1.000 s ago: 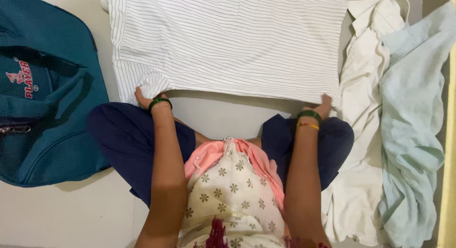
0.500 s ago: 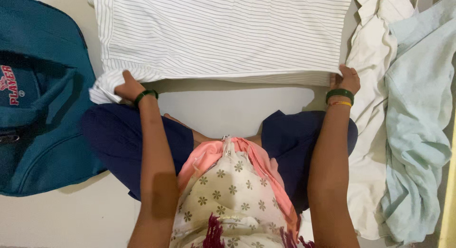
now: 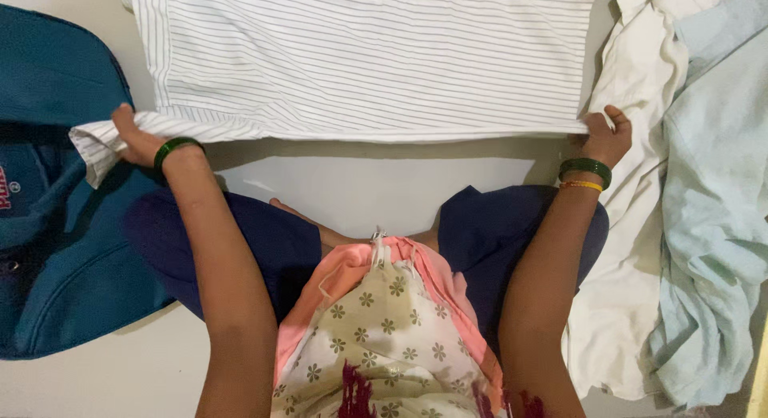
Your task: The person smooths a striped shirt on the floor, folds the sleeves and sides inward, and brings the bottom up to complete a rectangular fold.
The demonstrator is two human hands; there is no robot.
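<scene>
Looking down at my lap as I sit cross-legged on a pale floor (image 3: pixel 384 186). At the far left lies a teal fabric bag (image 3: pixel 56 250), partly under my left knee and reaching up past my left hand. My left hand (image 3: pixel 136 140) is out to the left, above the bag, its fingers closed in a pinch on the near left corner of a white cotton shirt with thin dark stripes (image 3: pixel 368 62); a small flap of the striped cloth hangs past my knuckles over the bag. A green bangle (image 3: pixel 174 148) sits on that wrist. The striped shirt stretches across the top of the view, lying flat beyond my knees, its near edge pulled into a straight line running from one hand to the other. Below that edge is bare floor, then my dark blue trousers (image 3: pixel 264 242) and a cream top with small flowers and a pink lining (image 3: pixel 384 322). My right hand (image 3: pixel 606 136) holds the near right corner of the striped shirt, fingers curled shut on the cloth, with a green bangle and a thin yellow band at the wrist. Just beside and under that hand lies a crumpled cream-white garment (image 3: pixel 632 250), and at the far right, touching it, a rumpled pale blue garment (image 3: pixel 712 210).
</scene>
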